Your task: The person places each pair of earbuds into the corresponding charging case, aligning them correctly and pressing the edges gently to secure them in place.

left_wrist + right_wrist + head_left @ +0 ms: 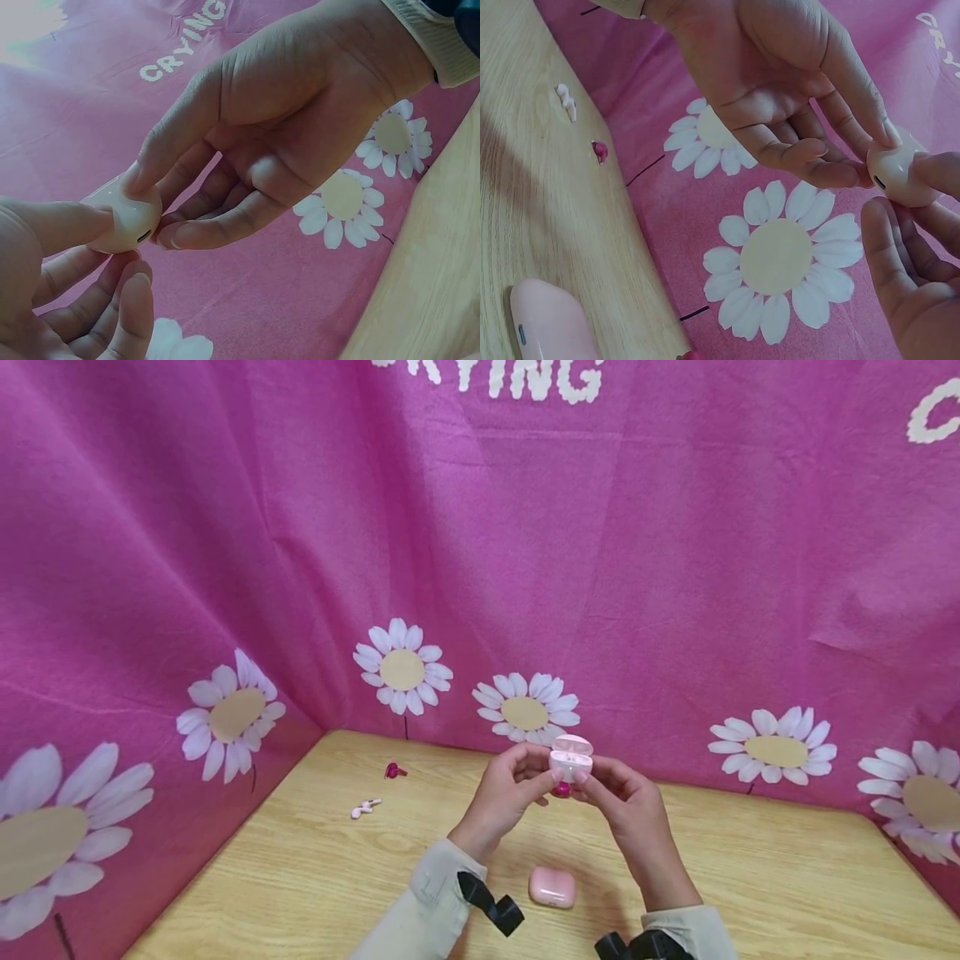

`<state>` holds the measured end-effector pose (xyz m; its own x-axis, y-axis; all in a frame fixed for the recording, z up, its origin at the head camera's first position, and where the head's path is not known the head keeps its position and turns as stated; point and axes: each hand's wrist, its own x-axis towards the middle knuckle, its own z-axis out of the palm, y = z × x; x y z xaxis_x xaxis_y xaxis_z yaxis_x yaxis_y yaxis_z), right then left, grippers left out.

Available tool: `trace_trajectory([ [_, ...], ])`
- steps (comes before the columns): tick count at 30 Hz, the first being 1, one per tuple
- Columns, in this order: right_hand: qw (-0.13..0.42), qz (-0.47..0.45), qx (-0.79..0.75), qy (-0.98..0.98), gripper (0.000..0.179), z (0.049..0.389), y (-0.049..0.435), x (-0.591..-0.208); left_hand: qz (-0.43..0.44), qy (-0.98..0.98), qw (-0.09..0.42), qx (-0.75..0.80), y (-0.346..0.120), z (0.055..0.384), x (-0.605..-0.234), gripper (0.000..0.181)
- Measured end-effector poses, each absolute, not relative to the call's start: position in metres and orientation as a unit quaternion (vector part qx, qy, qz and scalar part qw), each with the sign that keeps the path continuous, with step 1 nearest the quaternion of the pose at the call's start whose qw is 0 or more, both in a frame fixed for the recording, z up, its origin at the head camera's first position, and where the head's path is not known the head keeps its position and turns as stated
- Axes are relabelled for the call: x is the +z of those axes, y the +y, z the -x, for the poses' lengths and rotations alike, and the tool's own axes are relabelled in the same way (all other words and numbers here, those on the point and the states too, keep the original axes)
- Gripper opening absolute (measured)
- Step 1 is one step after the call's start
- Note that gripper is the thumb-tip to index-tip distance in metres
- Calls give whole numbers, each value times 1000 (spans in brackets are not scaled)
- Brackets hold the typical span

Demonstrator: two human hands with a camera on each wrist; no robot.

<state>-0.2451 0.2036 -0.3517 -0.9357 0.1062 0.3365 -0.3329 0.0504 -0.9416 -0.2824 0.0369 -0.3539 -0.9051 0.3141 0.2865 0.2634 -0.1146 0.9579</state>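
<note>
A small pale pink earbud case (570,765) is held up above the table with its lid raised. My left hand (504,789) grips its left side, the thumb (150,161) pressed on the case front. From the other side my right hand (626,802) pinches it between thumb and fingers. In the left wrist view, a dark charging slot shows on the smooth underside of the case (131,214). The raised lid hides in both wrist views. Just below the hands in the head view, a magenta object (561,790) is partly covered by the fingertips.
A closed pink earbud case (552,887) lies on the wooden table (300,885) between the forearms. Farther left are pale pink earbuds (366,808) and magenta earbuds (395,770). A magenta cloth (637,568) with daisies hangs behind the table and along its left side.
</note>
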Motion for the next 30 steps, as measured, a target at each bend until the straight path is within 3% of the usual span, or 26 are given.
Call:
trace_trajectory([
  [20,157,-68,679,-714,34,246,202,-353,-227,707,56,667,25,292,-355,28],
  [30,155,-58,675,-719,34,246,202,-352,-245,735,41,631,14,297,-353,26],
])
